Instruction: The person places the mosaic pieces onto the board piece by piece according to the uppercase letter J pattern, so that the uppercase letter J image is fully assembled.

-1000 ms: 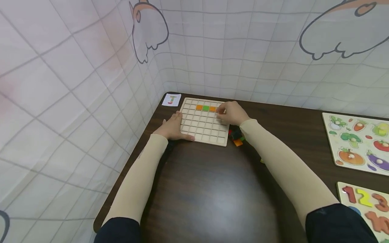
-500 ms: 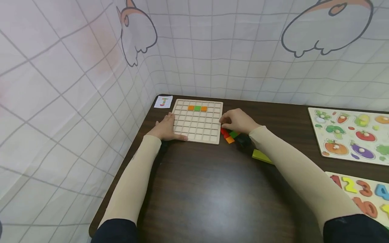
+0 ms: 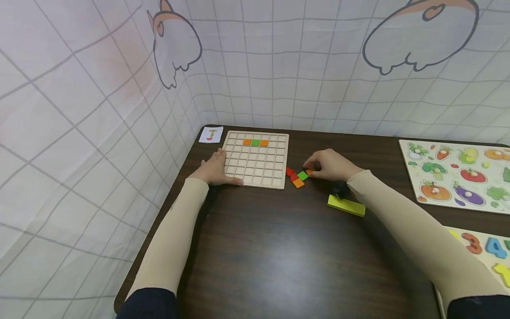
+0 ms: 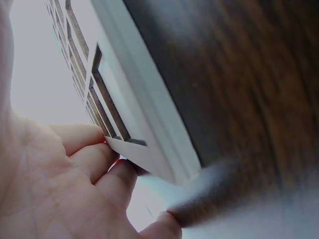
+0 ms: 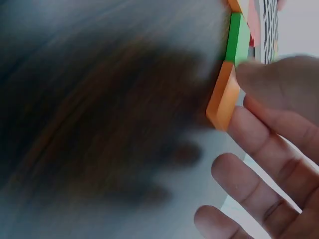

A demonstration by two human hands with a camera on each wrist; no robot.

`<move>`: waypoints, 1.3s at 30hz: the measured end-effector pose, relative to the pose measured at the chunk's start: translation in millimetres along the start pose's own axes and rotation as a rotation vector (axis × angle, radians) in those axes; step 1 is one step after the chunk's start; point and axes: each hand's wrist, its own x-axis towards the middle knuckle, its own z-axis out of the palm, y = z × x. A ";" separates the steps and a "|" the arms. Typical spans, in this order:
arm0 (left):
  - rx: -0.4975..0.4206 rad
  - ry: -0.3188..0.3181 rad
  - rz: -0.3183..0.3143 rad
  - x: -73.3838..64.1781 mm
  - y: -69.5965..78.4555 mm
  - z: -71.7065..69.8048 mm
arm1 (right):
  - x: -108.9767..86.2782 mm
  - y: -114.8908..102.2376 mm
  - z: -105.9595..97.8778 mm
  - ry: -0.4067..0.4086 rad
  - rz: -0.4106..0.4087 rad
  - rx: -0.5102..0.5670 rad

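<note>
A pale wooden grid board (image 3: 255, 164) lies on the table with two orange tiles and a green tile (image 3: 255, 142) in one of its far rows. My left hand (image 3: 215, 169) rests against the board's left edge, thumb spread along the near edge; the left wrist view has the fingers touching the board's rim (image 4: 164, 134). Right of the board, my right hand (image 3: 330, 165) pinches an orange tile (image 5: 223, 97) between thumb and fingers. That tile adjoins a loose green tile (image 3: 303, 176). Beside these lie another orange tile (image 3: 298, 183) and red pieces (image 3: 290, 171).
A card with a coloured J (image 3: 210, 134) lies at the far left corner. A yellow-green bar (image 3: 346, 206) sits near the right wrist. At the right are a vegetable puzzle board (image 3: 458, 177) and a number puzzle (image 3: 496, 247). A patterned white curtain (image 3: 279, 66) hangs behind the table.
My right hand has moved from the board's top row rightward to the loose tiles and now pinches an orange one. The left hand stays at the board. The head view has shifted slightly.
</note>
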 end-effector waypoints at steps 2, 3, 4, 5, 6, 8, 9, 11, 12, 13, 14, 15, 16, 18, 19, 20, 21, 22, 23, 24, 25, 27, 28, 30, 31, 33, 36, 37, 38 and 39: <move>-0.005 0.001 0.000 -0.7 -0.3 -0.9 | -2.6 0.8 -1.3 0.000 -0.015 -0.026; -0.007 0.001 0.001 -0.7 -0.4 -1.1 | -3.5 1.2 -1.5 0.001 -0.021 -0.039; -0.009 0.002 0.002 -0.8 -0.5 -1.3 | -4.1 1.7 -1.4 0.003 -0.028 -0.053; -0.009 0.002 0.005 -0.7 -0.5 -1.2 | -4.6 2.4 -1.0 0.005 -0.033 -0.064; -0.007 0.002 0.008 -0.4 -0.5 -0.9 | -5.0 2.8 -0.6 0.009 -0.041 -0.073; -0.002 0.003 0.014 0.0 -0.5 -0.1 | -4.8 4.9 0.8 0.018 -0.052 -0.084; -0.001 0.005 0.018 0.3 -0.3 0.3 | -4.3 6.2 1.6 0.023 -0.048 -0.085; 0.000 0.008 0.021 -0.1 -1.4 0.6 | -0.8 7.6 2.9 0.036 -0.031 -0.073; 0.001 0.009 0.022 -0.4 -1.8 0.7 | 1.2 8.1 3.1 0.043 -0.014 -0.057; -0.001 0.011 0.022 -0.7 -2.0 0.7 | 3.6 8.8 3.5 0.051 0.008 -0.039; -0.003 0.012 0.023 -1.0 -2.2 0.6 | 6.3 9.2 3.8 0.060 0.031 -0.020; -0.003 0.014 0.022 -1.3 -2.5 0.5 | 9.2 8.8 3.7 0.068 0.051 0.004; -0.001 0.012 0.019 -1.3 -2.7 0.6 | 12.7 8.1 3.8 0.076 0.065 0.024; -0.001 0.006 0.014 -1.3 -2.8 0.7 | 20.3 5.2 4.2 0.089 0.081 0.067; -0.001 0.003 0.011 -1.2 -2.9 0.7 | 24.4 3.3 4.6 0.093 0.081 0.081; 0.000 0.001 0.009 -1.1 -2.9 0.9 | 29.1 1.0 5.6 0.098 0.079 0.091; 0.000 0.000 0.007 -1.1 -2.8 1.0 | 33.7 -2.1 6.3 0.100 0.076 0.102; 0.000 -0.002 0.005 -1.1 -2.5 1.3 | 38.4 -5.3 7.4 0.103 0.074 0.108; -0.002 -0.002 0.004 -1.5 -2.1 1.3 | 42.8 -8.9 8.2 0.101 0.072 0.118; 0.000 -0.002 0.004 -1.8 -1.8 1.4 | 47.5 -12.5 9.3 0.101 0.067 0.123; 0.000 0.001 0.002 -2.1 -1.8 0.6 | 53.6 -16.0 10.4 0.101 0.063 0.127; -0.002 0.006 0.002 -3.6 -1.7 -1.3 | 65.1 -24.1 11.2 0.100 0.059 0.140; -0.003 0.009 0.003 -4.2 -1.6 -2.1 | 70.6 -27.7 11.8 0.100 0.060 0.147; -0.002 0.015 0.005 -5.5 -1.2 -3.3 | 81.9 -35.2 12.7 0.106 0.069 0.157; -0.004 0.020 0.007 -5.9 -1.1 -3.6 | 87.6 -38.7 13.3 0.110 0.079 0.163; 0.001 0.028 0.010 -5.9 -1.1 -3.1 | 98.2 -45.7 14.2 0.117 0.099 0.175; 0.005 0.030 0.003 -4.8 -1.8 -0.8 | 114.4 -54.2 17.1 0.118 0.135 0.178; 0.003 0.027 0.000 -4.5 -2.0 0.1 | 119.0 -56.6 18.0 0.113 0.145 0.176; 0.002 0.024 -0.002 -4.2 -1.9 1.1 | 123.5 -58.8 19.1 0.109 0.158 0.175; 0.000 0.020 -0.003 -4.0 -2.0 1.9 | 127.5 -60.8 20.3 0.104 0.173 0.174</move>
